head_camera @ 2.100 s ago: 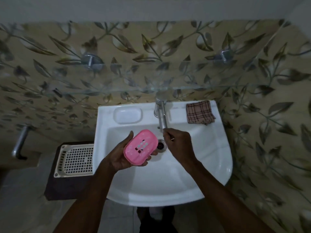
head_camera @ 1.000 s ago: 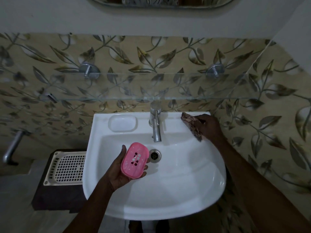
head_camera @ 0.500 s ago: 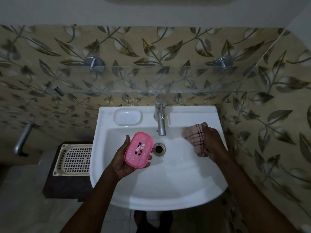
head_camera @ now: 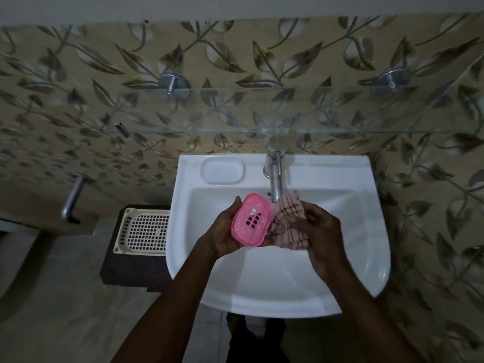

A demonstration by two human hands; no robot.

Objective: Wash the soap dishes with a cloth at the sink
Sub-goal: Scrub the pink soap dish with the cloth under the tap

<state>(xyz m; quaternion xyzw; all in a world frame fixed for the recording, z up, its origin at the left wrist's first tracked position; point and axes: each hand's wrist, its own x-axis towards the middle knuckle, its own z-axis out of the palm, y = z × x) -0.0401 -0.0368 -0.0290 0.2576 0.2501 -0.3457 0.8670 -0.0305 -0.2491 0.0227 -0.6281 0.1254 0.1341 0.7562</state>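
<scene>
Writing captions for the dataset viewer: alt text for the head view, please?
Over a white sink, a person's left hand holds a pink soap dish while the right hand holds a checked cloth at the dish's right edge, just below the tap. A cream perforated tray sits on a dark stand left of the sink.

Left hand (head_camera: pixel 222 235) grips pink dish (head_camera: pixel 252 219) from below, over sink (head_camera: pixel 366 231). Right hand (head_camera: pixel 320 231) holds checked cloth (head_camera: pixel 289 224), cloth touching dish's right edge. Tap (head_camera: pixel 274 176) just beyond both hands. Basket (head_camera: pixel 142 231) left of left hand. Glass shelf (head_camera: pixel 262 111) farther beyond.
</scene>
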